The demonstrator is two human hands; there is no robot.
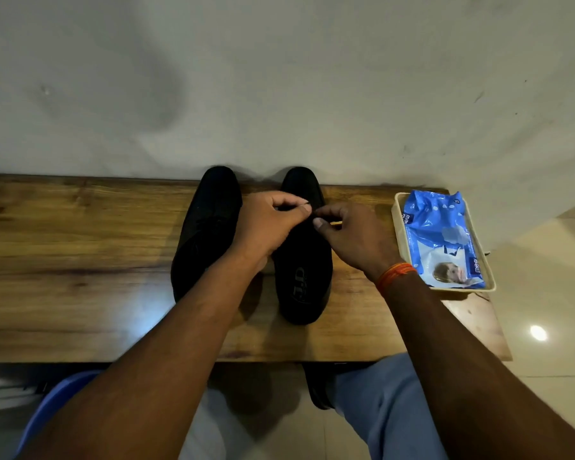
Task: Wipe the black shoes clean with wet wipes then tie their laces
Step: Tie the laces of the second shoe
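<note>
At the tabletop's (80,260) far edge, two black shoes (206,227), left hand (269,224) and right hand (352,237) each pinching a lace (307,204) over the right-side shoe (307,277), wipes pack (445,240) in a tray (395,220) by the right edge.

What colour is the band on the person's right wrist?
Orange: a thin thread band around the right wrist, seen clearly in the head view.

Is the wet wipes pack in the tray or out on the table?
In. The blue wet wipes pack lies flat inside the cream tray at the wooden table's right end.
</note>
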